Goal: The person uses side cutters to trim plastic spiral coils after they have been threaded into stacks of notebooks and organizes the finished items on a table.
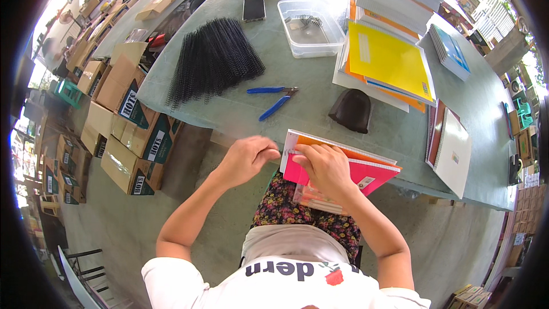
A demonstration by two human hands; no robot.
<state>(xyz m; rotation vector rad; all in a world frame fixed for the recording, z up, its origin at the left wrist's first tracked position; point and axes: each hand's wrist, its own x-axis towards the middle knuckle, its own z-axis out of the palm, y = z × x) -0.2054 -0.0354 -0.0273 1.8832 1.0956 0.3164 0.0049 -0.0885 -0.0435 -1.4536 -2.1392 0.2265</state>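
White shirt (229,292), right fingers (315,152) gripping pink notebook (366,171) by table edge (420,184), left fingers (266,147) curled, hold unclear, pliers (277,106) apart

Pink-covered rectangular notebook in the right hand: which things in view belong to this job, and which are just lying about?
Likely part of the job:
pink-covered notebook, in the right hand
long black spiral coils
blue-handled metal cutters
clear plastic tub with coil pieces

Apparently just lying about:
flat black rectangular phone
brown cardboard boxes
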